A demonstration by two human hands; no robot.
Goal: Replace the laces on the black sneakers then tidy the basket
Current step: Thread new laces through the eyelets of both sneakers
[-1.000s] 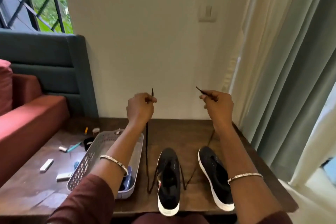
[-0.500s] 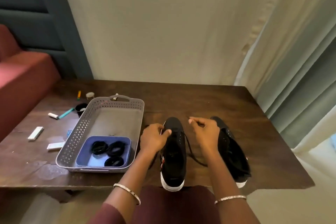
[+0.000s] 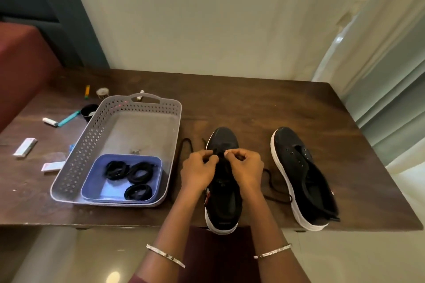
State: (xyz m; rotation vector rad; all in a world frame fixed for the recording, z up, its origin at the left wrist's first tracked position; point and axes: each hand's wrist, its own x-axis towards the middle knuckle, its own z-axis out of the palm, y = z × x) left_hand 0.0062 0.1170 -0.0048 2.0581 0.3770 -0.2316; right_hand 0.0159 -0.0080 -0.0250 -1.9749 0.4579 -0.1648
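wrists: I see a thin left bracelet (image 3: 165, 255) and right bracelet (image 3: 272, 251), nearest the camera, well behind the fingers.
left hand (image 3: 199, 173): fingers (image 3: 210, 159) curled tight, tips pinching the black lace (image 3: 181, 156) over the front eyelets.
right hand (image 3: 247, 171): fingers (image 3: 232, 153) curled the same way, pinching the lace, tips almost touching the left hand's.
sneaker (image 3: 224, 202): black with a white sole, directly under both sets of fingers, toe pointing away from me, heel hanging over the near tabletop edge.
lace: one run loops out on the tabletop just left of the left fingers. Another trails right of the right fingers towards the other shoe. I can't tell which eyelet it's through.
other sneaker (image 3: 301, 174): right of the right fingers, apart from them, upright, eyelets bare.
basket (image 3: 76, 167): grey, perforated, left of the left fingers, close to the lace loop.
blue tray (image 3: 92, 181): sits in the basket's near end and holds three coiled laces (image 3: 138, 171).
clutter: teal pen (image 3: 69, 118), black cup (image 3: 88, 111) and some small white bits, far left past the basket.
tabletop (image 3: 253, 108): dark wood, bare stretch beyond the fingers up to the wall.
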